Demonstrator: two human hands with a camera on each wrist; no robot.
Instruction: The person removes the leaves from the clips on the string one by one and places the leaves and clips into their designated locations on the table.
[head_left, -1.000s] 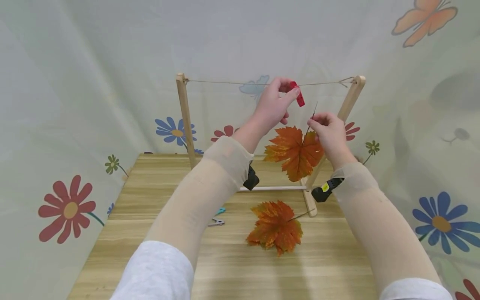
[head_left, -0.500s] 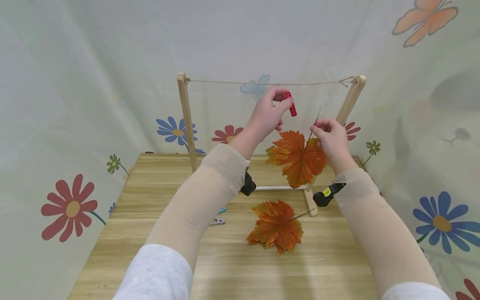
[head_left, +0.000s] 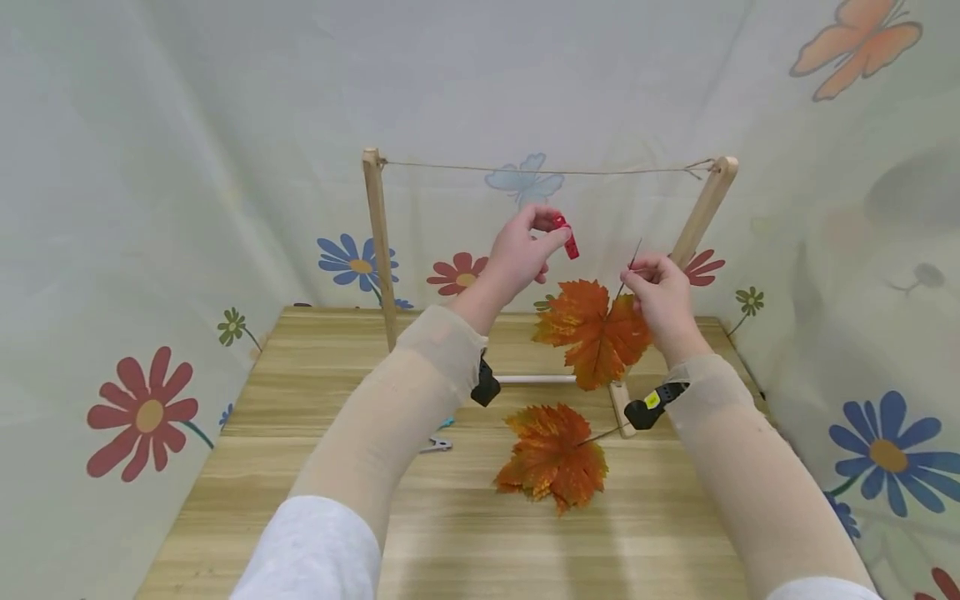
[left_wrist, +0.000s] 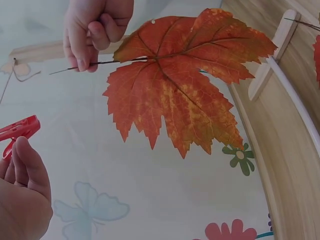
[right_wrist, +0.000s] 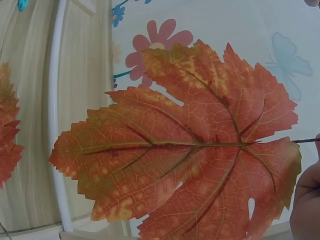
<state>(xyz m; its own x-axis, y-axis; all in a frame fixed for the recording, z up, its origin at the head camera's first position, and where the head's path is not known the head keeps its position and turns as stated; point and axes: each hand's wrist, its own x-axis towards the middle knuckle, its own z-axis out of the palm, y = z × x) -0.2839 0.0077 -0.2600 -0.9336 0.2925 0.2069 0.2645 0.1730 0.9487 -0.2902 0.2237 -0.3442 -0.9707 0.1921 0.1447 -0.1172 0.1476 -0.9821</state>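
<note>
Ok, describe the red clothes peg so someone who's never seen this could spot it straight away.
Find the wooden frame with a string across its top, standing at the back of the table. Just below that string, the left hand pinches the red peg in the air. It is the only red peg; the small pegs on the table are blue and pale.

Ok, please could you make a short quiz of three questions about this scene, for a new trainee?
1. True or false: the red clothespin is clipped on the string.
2. What does the right hand hold? A) the stem of an orange leaf B) a wooden post C) nothing
3. Fill in: a second orange leaf lies on the ____.

Key:
1. False; the left hand pinches it below the string.
2. A
3. wooden table
</note>
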